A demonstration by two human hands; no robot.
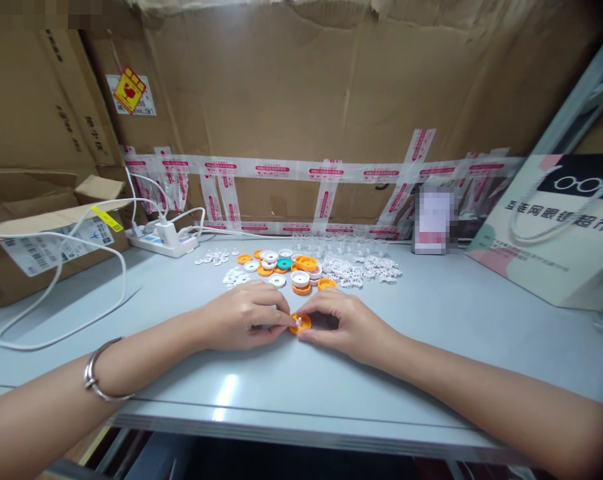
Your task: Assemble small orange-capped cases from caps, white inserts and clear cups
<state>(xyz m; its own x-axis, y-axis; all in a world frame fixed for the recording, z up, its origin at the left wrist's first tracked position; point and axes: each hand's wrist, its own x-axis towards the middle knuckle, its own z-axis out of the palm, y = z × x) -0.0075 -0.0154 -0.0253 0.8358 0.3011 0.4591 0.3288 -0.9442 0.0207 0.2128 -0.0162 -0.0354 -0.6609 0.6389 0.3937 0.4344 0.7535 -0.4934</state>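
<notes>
Ok, R hand grips orange disc, L hand at rim.

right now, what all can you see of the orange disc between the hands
The orange disc is round, shallow and plastic-looking, with a small white piece near its middle. Face upward, it is on or just above the table. The right hand spans it between thumb and finger; the left hand partly covers its left side.

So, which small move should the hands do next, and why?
Perhaps the left hand should press the white piece down while the right hand steadies the orange disc. The piece sticks up near the disc's middle, with the left hand beside it and the right hand at the disc's rim. The piece's fit is unclear.
</notes>
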